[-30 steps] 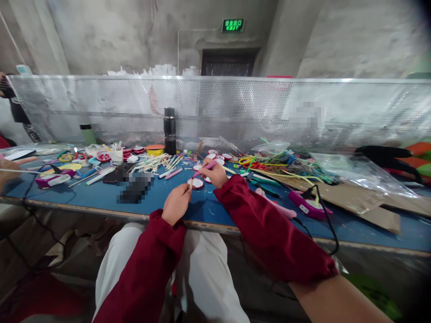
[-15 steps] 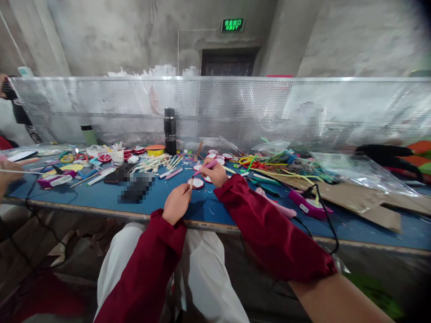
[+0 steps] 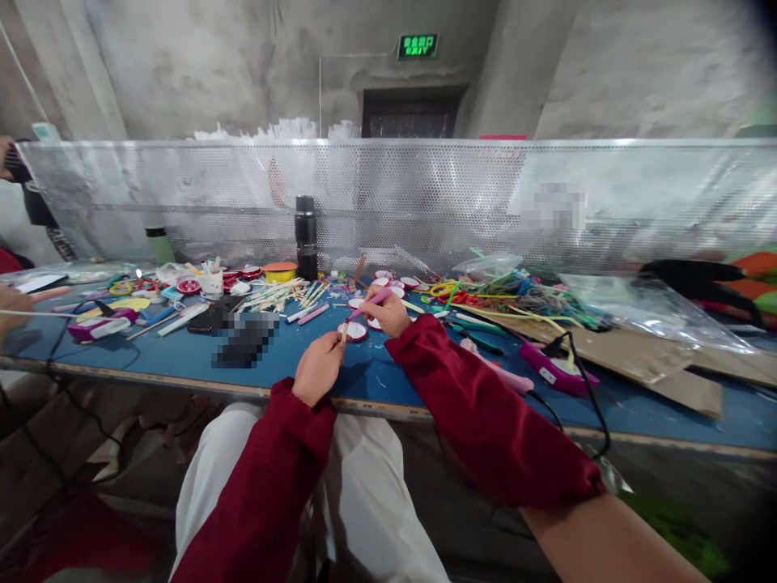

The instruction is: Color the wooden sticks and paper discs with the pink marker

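My left hand (image 3: 319, 368) is closed at the table's front edge, pinching a short pale stick (image 3: 345, 330) with a dark upper end; its exact kind is too small to tell. Held pen-like in my right hand (image 3: 393, 314) is a pink marker (image 3: 377, 298), its lower end slanting left toward the stick. Whether the two touch I cannot make out. Just behind the stick lies a white round piece with a red rim (image 3: 355, 331). More such discs (image 3: 394, 292) are scattered farther back. A pink marker and a white one (image 3: 307, 312) lie left of my hands.
A black bottle (image 3: 307, 239) stands before the perforated metal screen (image 3: 388, 182). Bundles of coloured strips (image 3: 515, 291), cardboard (image 3: 637, 360) and a purple corded device (image 3: 557, 374) lie right. Phones (image 3: 215, 314), a cup of sticks (image 3: 211, 283) and another person's hand (image 3: 12, 314) are left.
My hands, the stick and the marker stay almost in place. At the far left, the other person's hand has shifted slightly.
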`<state>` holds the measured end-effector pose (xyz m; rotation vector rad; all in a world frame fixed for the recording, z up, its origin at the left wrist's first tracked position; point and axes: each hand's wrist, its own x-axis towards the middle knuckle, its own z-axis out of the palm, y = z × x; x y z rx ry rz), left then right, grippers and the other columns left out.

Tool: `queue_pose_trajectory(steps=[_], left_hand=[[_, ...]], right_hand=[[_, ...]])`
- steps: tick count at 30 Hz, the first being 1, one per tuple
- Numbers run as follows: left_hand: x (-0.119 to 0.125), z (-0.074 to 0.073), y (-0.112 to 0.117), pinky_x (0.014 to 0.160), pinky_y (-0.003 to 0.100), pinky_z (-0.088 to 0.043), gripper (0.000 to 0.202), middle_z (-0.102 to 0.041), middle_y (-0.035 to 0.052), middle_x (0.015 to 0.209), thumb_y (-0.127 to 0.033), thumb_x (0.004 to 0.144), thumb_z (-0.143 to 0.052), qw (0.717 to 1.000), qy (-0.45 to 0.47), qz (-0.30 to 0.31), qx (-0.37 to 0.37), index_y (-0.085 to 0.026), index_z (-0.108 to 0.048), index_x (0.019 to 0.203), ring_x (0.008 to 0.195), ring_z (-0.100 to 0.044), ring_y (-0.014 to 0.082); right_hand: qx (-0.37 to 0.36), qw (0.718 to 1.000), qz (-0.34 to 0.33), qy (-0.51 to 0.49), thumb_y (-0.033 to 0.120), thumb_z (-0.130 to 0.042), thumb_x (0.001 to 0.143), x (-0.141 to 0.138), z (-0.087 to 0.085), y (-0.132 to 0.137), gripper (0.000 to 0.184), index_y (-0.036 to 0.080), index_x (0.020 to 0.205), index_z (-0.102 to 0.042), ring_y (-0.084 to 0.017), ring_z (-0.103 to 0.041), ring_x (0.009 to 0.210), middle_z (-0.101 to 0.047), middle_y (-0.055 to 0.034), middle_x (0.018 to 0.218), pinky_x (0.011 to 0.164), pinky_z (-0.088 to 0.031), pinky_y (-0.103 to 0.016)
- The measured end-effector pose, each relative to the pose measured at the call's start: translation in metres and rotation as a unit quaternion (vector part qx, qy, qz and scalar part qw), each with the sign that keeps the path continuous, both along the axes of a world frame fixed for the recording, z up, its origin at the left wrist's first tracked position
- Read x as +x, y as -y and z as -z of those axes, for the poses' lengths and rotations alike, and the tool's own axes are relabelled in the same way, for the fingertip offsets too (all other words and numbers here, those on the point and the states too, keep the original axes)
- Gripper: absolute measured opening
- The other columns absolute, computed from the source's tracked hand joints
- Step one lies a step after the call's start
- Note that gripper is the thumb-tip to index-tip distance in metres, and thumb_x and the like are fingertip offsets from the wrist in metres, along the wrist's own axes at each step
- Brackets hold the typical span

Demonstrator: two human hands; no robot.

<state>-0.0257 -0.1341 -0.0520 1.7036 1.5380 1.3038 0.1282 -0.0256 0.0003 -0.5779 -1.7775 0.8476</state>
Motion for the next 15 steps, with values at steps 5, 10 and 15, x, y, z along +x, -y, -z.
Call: queue_pose_trajectory(steps=[5, 10, 15], left_hand=[[-0.0003, 0.0009, -0.0016, 0.056, 0.027, -0.036, 0.023, -0.058, 0.0008, 0.065, -0.03, 0.09, -0.047, 1.0, 0.0, -0.001, -0.002, -0.02, -0.068, 0.094, 0.059, -0.051, 0.0159], [-0.0003, 0.0006, -0.002, 0.056, 0.027, -0.035, 0.022, -0.058, 0.0008, 0.065, -0.03, 0.089, -0.048, 1.0, -0.001, -0.003, -0.001, -0.019, -0.067, 0.092, 0.059, -0.05, 0.0156], [-0.0007, 0.0008, -0.0018, 0.057, 0.027, -0.036, 0.025, -0.058, 0.0007, 0.065, -0.03, 0.088, -0.047, 1.0, -0.002, 0.001, -0.004, -0.019, -0.069, 0.096, 0.061, -0.051, 0.0158]], right_hand=[[-0.003, 1.0, -0.004, 0.004, 0.027, -0.067, 0.069, -0.0002, -0.0011, 0.0003, 0.014, 0.024, 0.066, -0.053, -0.015, -0.053, 0.05, -0.057, 0.0035, 0.052, 0.051, -0.042, -0.03], [0.008, 1.0, 0.004, 0.005, 0.029, -0.067, 0.069, 0.0003, -0.0016, 0.0002, 0.016, 0.023, 0.066, -0.053, -0.015, -0.052, 0.049, -0.057, 0.0033, 0.052, 0.051, -0.04, -0.03], [0.014, 1.0, -0.007, 0.016, 0.028, -0.067, 0.069, 0.0012, -0.0014, -0.0012, 0.016, 0.024, 0.066, -0.052, -0.015, -0.051, 0.049, -0.057, 0.0034, 0.052, 0.051, -0.038, -0.03]])
